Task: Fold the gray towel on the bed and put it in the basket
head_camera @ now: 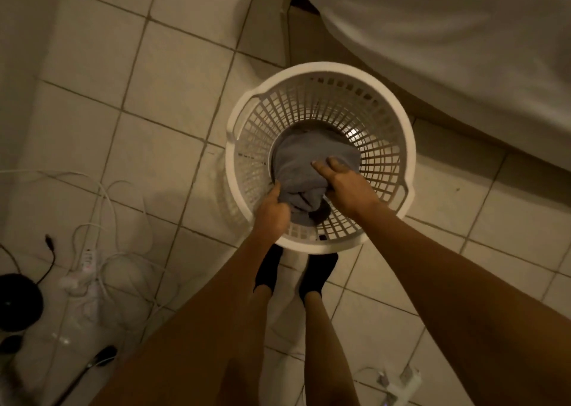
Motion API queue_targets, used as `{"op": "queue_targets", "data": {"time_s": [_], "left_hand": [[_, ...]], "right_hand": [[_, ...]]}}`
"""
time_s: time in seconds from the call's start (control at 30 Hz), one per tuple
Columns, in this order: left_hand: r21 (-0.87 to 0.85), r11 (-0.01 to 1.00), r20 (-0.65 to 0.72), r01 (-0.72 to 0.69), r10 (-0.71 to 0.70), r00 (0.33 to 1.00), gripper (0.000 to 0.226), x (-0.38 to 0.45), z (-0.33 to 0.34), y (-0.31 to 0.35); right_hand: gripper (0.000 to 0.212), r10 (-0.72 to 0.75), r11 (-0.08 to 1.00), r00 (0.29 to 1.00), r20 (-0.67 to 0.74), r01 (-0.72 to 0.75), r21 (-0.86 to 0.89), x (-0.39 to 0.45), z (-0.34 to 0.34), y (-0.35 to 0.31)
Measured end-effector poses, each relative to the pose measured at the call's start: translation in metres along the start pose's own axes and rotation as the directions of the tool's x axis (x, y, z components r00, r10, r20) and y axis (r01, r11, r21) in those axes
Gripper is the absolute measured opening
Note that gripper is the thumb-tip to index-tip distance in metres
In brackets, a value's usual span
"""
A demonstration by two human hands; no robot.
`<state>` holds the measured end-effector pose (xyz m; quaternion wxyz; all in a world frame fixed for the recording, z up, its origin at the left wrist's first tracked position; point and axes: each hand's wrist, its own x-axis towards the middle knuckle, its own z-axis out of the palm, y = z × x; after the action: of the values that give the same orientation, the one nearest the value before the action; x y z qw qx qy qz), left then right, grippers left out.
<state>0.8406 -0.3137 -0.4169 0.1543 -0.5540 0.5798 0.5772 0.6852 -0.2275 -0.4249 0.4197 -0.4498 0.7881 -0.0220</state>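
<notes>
The gray towel (304, 166), folded into a thick bundle, is inside the round white slatted basket (398, 146) on the tiled floor. My left hand (273, 209) grips the towel's near left edge, fingers curled around the cloth. My right hand (343, 187) holds its near right side, with the index finger stretched across the top of the towel. Both hands reach down past the basket's near rim. The towel's underside and the basket's bottom beneath it are hidden.
The bed with its white sheet (463, 50) fills the upper right, close behind the basket. White cables and a power strip (88, 260) lie on the floor at left, beside a dark round object (18, 300). Another plug strip (398, 387) sits at bottom right. My feet in black socks (318, 274) stand just before the basket.
</notes>
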Motion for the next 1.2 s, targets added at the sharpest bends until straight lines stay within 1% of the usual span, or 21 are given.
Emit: {"op": "queue_targets", "data": {"time_s": [0.13, 0.2, 0.27, 0.33, 0.4, 0.43, 0.5, 0.57, 0.63, 0.8, 0.87, 0.93, 1.1, 1.17, 1.2], "left_hand": [[0.206, 0.978, -0.142, -0.029, 0.059, 0.988, 0.043, 0.010, -0.002, 0.010], [0.272, 0.959, -0.158, -0.078, 0.125, 0.980, 0.042, 0.019, 0.000, 0.017], [0.357, 0.916, -0.099, -0.186, 0.235, 0.967, 0.042, 0.027, 0.002, 0.023], [0.476, 0.827, 0.034, -0.300, 0.324, 0.946, 0.043, 0.035, 0.005, 0.025], [0.583, 0.724, 0.173, -0.369, 0.333, 0.927, 0.045, 0.040, 0.007, 0.023], [0.613, 0.693, 0.210, -0.379, 0.320, 0.924, 0.046, 0.042, 0.009, 0.020], [0.653, 0.652, 0.239, -0.384, 0.304, 0.922, 0.047, 0.042, 0.012, 0.015], [0.676, 0.626, 0.253, -0.388, 0.297, 0.921, 0.048, 0.041, 0.014, 0.011], [0.687, 0.623, 0.255, -0.374, 0.276, 0.927, 0.049, 0.040, 0.015, 0.010], [0.691, 0.633, 0.247, -0.349, 0.246, 0.937, 0.050, 0.034, 0.011, 0.016], [0.698, 0.616, 0.267, -0.366, 0.251, 0.931, 0.050, 0.030, 0.010, 0.022], [0.723, 0.578, 0.290, -0.379, 0.244, 0.925, 0.050, 0.024, 0.010, 0.026], [0.749, 0.573, 0.278, -0.332, 0.184, 0.943, 0.050, 0.003, 0.005, 0.037], [0.741, 0.600, 0.265, -0.302, 0.151, 0.952, 0.051, -0.011, 0.000, 0.043], [0.741, 0.602, 0.256, -0.298, 0.157, 0.954, 0.052, -0.019, -0.003, 0.047]], "right_hand": [[0.070, 0.046, 0.985, 0.999, -0.001, -0.045, 0.165, -0.013, 0.026, -0.016], [0.070, 0.074, 0.959, 0.997, 0.004, -0.073, 0.275, -0.021, 0.037, -0.022], [0.064, 0.126, 0.915, 0.991, -0.036, -0.102, 0.390, -0.027, 0.044, -0.025], [0.054, 0.216, 0.859, 0.972, -0.092, -0.144, 0.491, -0.029, 0.047, -0.024], [0.049, 0.328, 0.795, 0.940, -0.096, -0.220, 0.566, -0.029, 0.046, -0.019], [0.048, 0.374, 0.774, 0.924, -0.081, -0.263, 0.575, -0.028, 0.046, -0.016], [0.046, 0.406, 0.781, 0.912, -0.048, -0.319, 0.537, -0.025, 0.045, -0.009], [0.047, 0.381, 0.806, 0.924, -0.016, -0.324, 0.495, -0.021, 0.046, -0.006], [0.049, 0.370, 0.812, 0.929, 0.028, -0.338, 0.476, -0.019, 0.047, -0.007], [0.052, 0.394, 0.821, 0.918, 0.050, -0.376, 0.430, -0.022, 0.045, -0.014], [0.053, 0.393, 0.834, 0.918, 0.054, -0.380, 0.400, -0.024, 0.040, -0.015], [0.053, 0.373, 0.858, 0.926, 0.056, -0.367, 0.360, -0.027, 0.034, -0.017], [0.051, 0.351, 0.885, 0.931, 0.102, -0.365, 0.288, -0.039, 0.011, -0.023], [0.048, 0.363, 0.881, 0.926, 0.107, -0.378, 0.284, -0.051, 0.000, -0.027], [0.048, 0.368, 0.879, 0.925, 0.093, -0.379, 0.291, -0.057, -0.006, -0.029]]}}
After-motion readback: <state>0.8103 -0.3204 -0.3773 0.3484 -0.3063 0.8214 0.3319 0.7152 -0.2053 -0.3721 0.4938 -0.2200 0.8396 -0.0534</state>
